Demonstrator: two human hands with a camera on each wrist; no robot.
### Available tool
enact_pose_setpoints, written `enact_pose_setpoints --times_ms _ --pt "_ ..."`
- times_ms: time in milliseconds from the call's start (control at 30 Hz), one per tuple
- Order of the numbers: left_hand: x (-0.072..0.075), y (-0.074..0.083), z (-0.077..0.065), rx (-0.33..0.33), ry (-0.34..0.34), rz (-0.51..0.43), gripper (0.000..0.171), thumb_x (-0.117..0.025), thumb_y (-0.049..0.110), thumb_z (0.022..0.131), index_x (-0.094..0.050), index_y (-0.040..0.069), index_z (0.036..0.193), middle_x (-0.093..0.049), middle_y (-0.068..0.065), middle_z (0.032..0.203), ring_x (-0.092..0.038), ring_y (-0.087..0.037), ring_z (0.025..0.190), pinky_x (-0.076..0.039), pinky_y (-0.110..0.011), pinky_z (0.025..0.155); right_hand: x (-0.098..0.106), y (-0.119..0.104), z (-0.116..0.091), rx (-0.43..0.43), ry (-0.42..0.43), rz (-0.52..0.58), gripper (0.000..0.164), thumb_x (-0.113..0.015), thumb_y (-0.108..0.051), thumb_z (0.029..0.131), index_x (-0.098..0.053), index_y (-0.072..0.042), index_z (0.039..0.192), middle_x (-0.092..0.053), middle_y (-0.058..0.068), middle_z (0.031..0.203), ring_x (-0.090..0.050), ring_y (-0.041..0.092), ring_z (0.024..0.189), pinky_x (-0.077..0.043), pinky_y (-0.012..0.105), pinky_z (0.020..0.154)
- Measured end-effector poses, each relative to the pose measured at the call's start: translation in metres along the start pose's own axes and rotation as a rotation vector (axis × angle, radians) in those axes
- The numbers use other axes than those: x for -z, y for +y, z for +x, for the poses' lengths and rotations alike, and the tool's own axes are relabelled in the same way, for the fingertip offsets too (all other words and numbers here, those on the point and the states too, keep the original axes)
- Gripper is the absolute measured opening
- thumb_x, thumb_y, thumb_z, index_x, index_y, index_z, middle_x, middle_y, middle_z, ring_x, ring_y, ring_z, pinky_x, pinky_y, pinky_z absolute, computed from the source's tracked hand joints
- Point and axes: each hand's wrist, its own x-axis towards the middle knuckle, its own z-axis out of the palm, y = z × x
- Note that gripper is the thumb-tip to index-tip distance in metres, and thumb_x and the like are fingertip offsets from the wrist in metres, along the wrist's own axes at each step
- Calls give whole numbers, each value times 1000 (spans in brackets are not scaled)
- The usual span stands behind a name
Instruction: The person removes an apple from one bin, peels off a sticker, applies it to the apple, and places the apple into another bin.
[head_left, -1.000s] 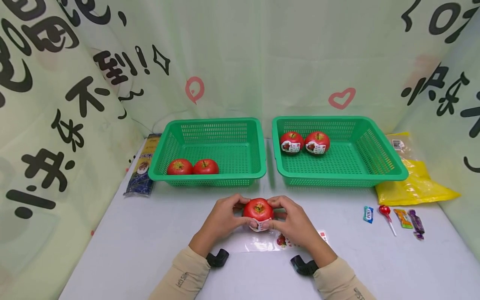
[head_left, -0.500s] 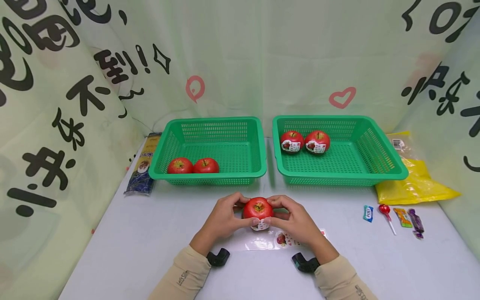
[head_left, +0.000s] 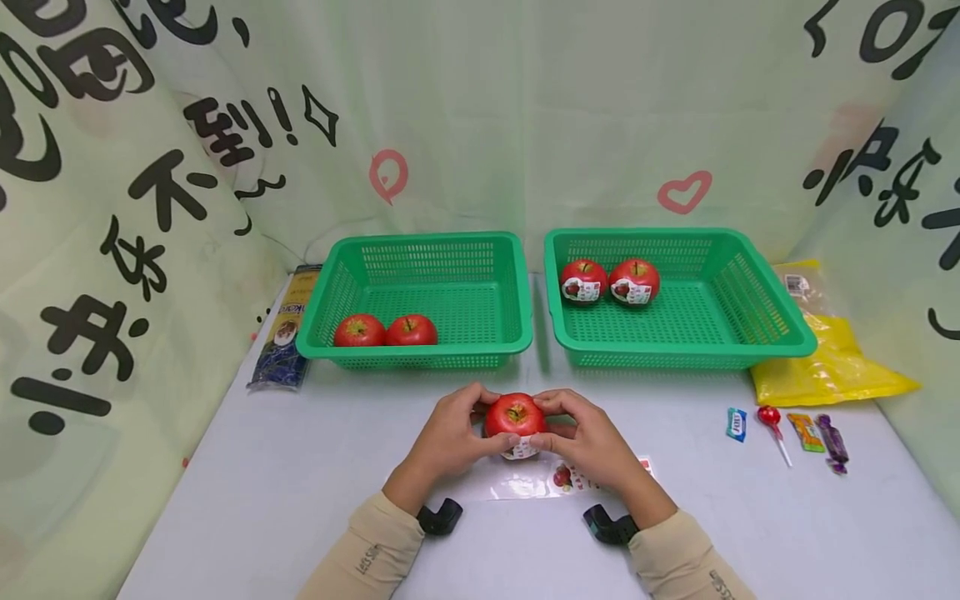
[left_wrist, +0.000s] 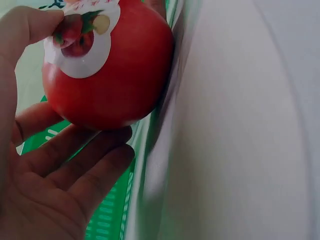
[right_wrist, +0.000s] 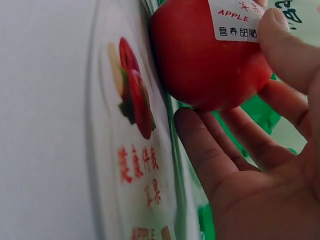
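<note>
A red apple (head_left: pixel 514 416) stands on the table between both hands, its stem end up. My left hand (head_left: pixel 456 433) holds it from the left, and my right hand (head_left: pixel 583 437) grips it from the right. Both thumbs press on a white label (head_left: pixel 521 448) on its near side. In the left wrist view the label's fruit picture (left_wrist: pixel 77 40) lies under the thumb; the right wrist view shows its printed end (right_wrist: pixel 237 22) under the other thumb. A clear sticker sheet (head_left: pixel 510 487) lies flat just in front of the apple, partly covered by the right hand.
The left green basket (head_left: pixel 480 350) holds two unlabelled apples (head_left: pixel 386 331). Two labelled apples (head_left: pixel 609 282) sit in the right green basket (head_left: pixel 675 358). A blue-and-gold packet (head_left: pixel 285 342) lies at left; a yellow bag (head_left: pixel 825 367), a lollipop (head_left: pixel 769 418) and small wrapped candies (head_left: pixel 806 432) at right.
Both thumbs have shifted slightly over the label, the right one a little to the right, uncovering more of it. The apple stays in place between the hands.
</note>
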Motion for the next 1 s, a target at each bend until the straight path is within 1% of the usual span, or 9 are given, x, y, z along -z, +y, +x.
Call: enact_pose_setpoints --times_ms 133,267,333,400,500,600,700,867,1000 --pt "2 -1 0 -19 1 1 48 -94 27 81 -66 12 118 -75 -3 119 -73 -19 111 -61 -36 100 -1 -2 0 -39 -24 -1 52 -93 -14 81 -61 -9 122 -61 14 142 -63 37 130 -61 34 100" --pt "5 -3 1 -24 -40 7 65 -101 21 68 -64 12 121 -74 -2 124 -71 -18 114 -59 -36 104 -2 -3 -1 -39 -14 -44 59 -96 -15 77 -61 -11 124 -61 13 142 -65 35 127 -62 33 98" --pt "5 -3 1 -24 -56 49 71 -103 22 66 -63 13 123 -73 0 125 -69 -16 115 -58 -36 105 -2 -4 -1 -24 -1 -80 59 -97 -15 76 -61 -11 123 -62 12 139 -68 34 123 -63 33 95" --pt "4 -2 1 -23 -62 104 73 -103 22 66 -61 13 125 -72 1 126 -68 -15 116 -58 -36 104 -3 -4 -2 -1 10 -123 58 -97 -16 75 -62 -11 122 -64 12 137 -70 33 118 -64 33 93" --pt "2 0 0 -36 -48 190 69 -101 24 71 -60 13 126 -72 1 124 -68 -15 114 -58 -35 101 -4 -3 -1 47 16 -185 56 -97 -18 77 -63 -9 120 -65 12 134 -72 31 113 -64 33 90" --pt "2 2 -1 -52 -43 235 67 -99 25 73 -59 13 125 -71 -1 123 -68 -16 114 -59 -35 100 -4 -2 0 96 15 -233 54 -95 -20 78 -63 -8 120 -65 13 133 -72 30 110 -65 33 89" --pt "2 2 -1 -63 -40 250 69 -101 28 72 -59 12 125 -71 -2 123 -68 -16 113 -60 -35 99 -3 -2 0 112 10 -247 57 -95 -19 77 -62 -7 122 -65 13 134 -72 31 113 -65 34 90" --pt "3 0 0 -64 -28 248 76 -102 30 64 -59 10 124 -72 -5 126 -70 -19 113 -60 -36 99 -4 -5 -1 76 -10 -231 68 -99 -19 73 -59 -8 128 -62 12 138 -69 31 118 -64 31 89" --pt "4 -2 1 -76 -31 235 77 -101 29 62 -59 8 124 -73 -7 128 -71 -21 113 -60 -37 100 -7 -7 -2 95 1 -276 69 -100 -20 72 -59 -8 127 -62 11 135 -68 29 117 -64 30 88"
